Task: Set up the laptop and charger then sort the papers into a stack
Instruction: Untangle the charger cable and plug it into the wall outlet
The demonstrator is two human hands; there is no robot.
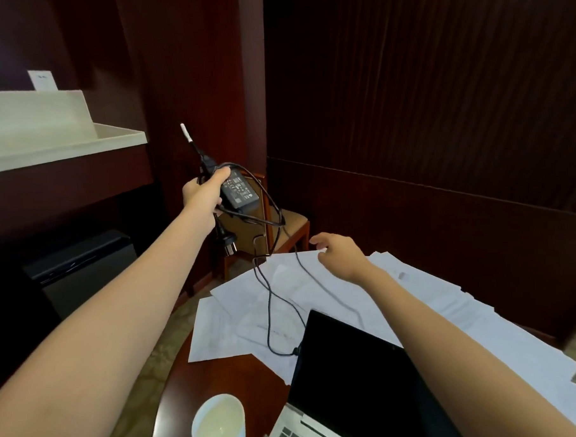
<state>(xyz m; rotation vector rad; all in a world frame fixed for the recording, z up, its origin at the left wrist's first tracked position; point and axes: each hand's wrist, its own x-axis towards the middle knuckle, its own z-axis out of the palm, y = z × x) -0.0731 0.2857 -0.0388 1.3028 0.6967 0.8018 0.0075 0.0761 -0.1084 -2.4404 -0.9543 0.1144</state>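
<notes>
My left hand (203, 192) is raised above and left of the table and grips a black charger brick (240, 190) with loops of its cable. A wall plug (227, 245) dangles below that hand. The black cable (270, 305) runs down across the papers to the left side of the open laptop (349, 377), whose screen is dark. My right hand (339, 254) hovers over the far edge of the loose white papers (250, 296), fingers relaxed and holding nothing. The sheets lie scattered and overlapping on the round wooden table (220, 370).
A white cup (219, 423) stands at the table's near left edge. A wooden chair (280, 232) sits behind the table. A white shelf (62, 142) juts out at upper left, with a dark cabinet (81, 267) below it. Dark wood panels close the back.
</notes>
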